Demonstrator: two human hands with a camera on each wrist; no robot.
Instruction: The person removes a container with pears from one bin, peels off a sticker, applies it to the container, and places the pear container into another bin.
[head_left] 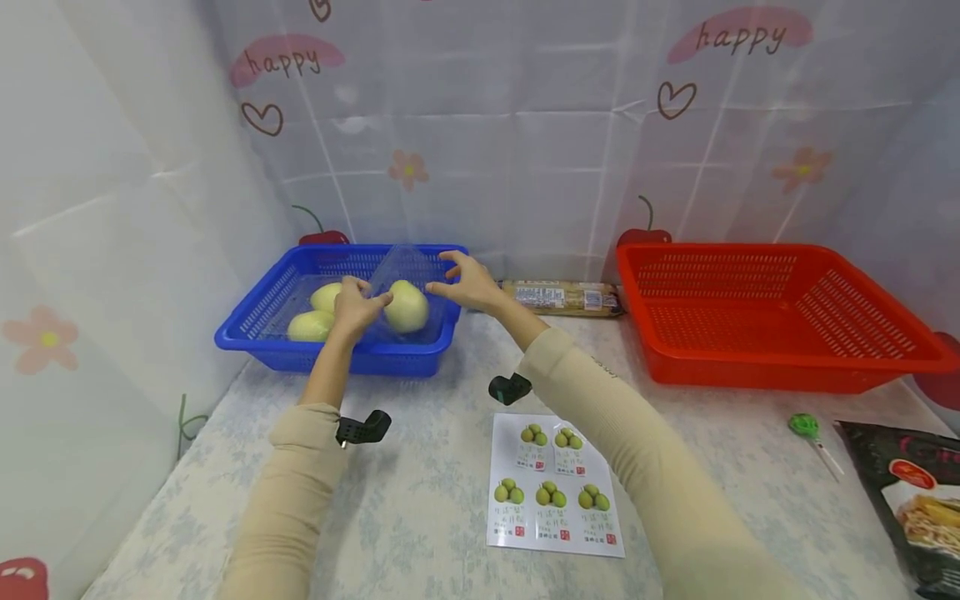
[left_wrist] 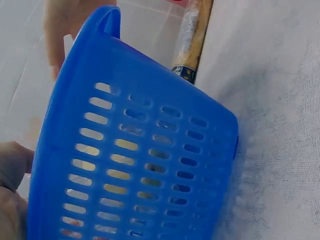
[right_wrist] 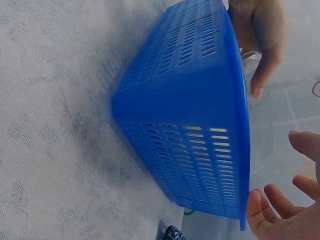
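Two hands work over the blue basket (head_left: 285, 354) at the far left of the counter (head_left: 420, 500). We judge the step to be bagging fruit: our left hand (head_left: 356, 307) pinches the clear plastic bag (head_left: 401, 271) beside a pale pear (head_left: 407, 307), while our right hand (head_left: 468, 282), fingers spread and relaxed, touches the bag's far edge. Next, we would need the bag's mouth held wide. Two more pears (head_left: 311, 325) lie in the blue basket; the red basket (head_left: 765, 321), far right, holds nothing visible.
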